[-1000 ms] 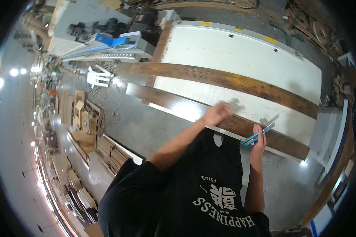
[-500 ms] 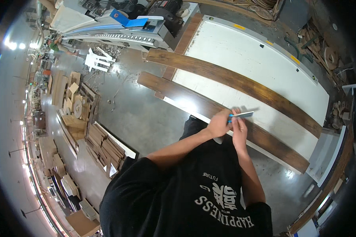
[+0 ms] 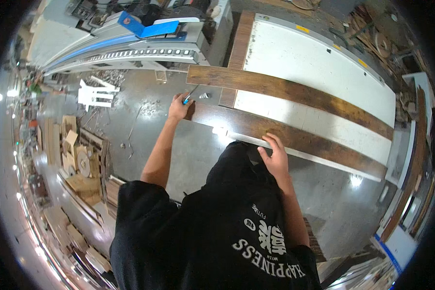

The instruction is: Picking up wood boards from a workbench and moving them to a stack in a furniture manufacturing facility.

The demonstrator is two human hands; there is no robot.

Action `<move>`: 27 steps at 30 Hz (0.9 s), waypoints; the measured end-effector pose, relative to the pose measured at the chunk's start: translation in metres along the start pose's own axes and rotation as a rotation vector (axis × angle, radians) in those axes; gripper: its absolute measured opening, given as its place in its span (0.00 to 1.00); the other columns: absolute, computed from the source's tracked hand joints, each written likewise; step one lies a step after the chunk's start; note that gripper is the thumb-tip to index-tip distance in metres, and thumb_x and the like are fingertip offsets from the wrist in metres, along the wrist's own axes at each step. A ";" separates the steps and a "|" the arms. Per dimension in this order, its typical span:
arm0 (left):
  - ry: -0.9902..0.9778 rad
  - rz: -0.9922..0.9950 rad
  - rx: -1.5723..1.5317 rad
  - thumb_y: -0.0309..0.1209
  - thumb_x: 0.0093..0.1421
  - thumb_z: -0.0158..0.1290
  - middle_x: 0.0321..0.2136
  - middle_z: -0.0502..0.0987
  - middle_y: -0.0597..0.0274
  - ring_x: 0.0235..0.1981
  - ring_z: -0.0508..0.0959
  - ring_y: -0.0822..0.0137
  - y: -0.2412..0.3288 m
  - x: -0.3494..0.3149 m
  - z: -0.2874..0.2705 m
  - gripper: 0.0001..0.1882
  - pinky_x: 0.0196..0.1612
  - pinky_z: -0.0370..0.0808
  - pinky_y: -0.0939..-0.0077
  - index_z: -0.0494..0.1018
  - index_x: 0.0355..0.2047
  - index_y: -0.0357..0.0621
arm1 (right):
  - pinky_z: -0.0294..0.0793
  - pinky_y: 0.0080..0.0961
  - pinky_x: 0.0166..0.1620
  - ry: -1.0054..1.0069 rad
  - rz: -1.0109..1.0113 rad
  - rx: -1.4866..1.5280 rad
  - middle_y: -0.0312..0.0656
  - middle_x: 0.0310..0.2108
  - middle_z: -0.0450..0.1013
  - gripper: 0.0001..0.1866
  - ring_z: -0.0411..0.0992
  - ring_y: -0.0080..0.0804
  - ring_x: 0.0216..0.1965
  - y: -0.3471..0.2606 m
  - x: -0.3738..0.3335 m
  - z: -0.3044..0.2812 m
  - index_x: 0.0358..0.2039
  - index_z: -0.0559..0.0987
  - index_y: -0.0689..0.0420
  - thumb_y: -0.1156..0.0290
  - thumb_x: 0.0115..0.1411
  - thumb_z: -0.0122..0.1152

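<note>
At the near plank's left end: the left hand (image 3: pixel 178 108) is hanging just beyond the tip of the near plank (image 3: pixel 295 135); whether its skin is touching the wood I cannot tell.
Left fingers: they are curling tightly together, clamping on the blue-handled blade tool (image 3: pixel 185 101).
Blade tool: its blue grip is showing between the left fingers, and its thin dark blade is pointing away from the person, toward the left end of the far plank (image 3: pixel 295 92).
Right hand: the right hand (image 3: pixel 275 155) is lying at the near plank's front edge, around the middle of its length, palm down.
Right fingers: they are reaching over that edge onto the brown wood-grain face, a little spread, while the thumb is standing well apart from them; they are gripping nothing.
Near plank: it is lying lengthwise along the front of the white tabletop (image 3: pixel 319 63), its left end jutting past the tabletop.
Far plank: it is running beside the near plank, with a white strip of tabletop showing between them.
Crosswise board: the brown crosswise board (image 3: pixel 239 43) is passing beneath the far plank along the tabletop's left side.
Floor: white slotted panel pieces (image 3: pixel 99 96) are lying to the left, well apart from the left hand.
</note>
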State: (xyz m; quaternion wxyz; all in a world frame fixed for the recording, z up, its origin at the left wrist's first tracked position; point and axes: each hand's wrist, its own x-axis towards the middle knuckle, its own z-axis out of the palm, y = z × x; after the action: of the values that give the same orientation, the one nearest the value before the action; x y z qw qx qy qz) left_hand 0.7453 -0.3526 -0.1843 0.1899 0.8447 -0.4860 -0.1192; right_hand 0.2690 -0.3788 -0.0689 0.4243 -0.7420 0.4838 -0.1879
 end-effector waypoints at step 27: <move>-0.814 0.591 0.131 0.63 0.61 0.60 0.35 0.83 0.41 0.41 0.83 0.41 0.018 0.068 -0.012 0.37 0.46 0.78 0.51 0.79 0.54 0.41 | 0.75 0.29 0.54 1.052 0.822 0.730 0.41 0.45 0.80 0.19 0.78 0.29 0.47 -0.066 -0.226 0.375 0.54 0.80 0.61 0.60 0.71 0.63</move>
State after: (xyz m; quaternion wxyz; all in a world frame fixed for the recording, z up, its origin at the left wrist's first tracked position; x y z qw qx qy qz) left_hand 0.7695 -0.4172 -0.1666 -0.0426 0.5662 -0.7453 -0.3494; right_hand 0.4597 -0.0009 -0.1992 0.3921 -0.1275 0.7669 -0.4918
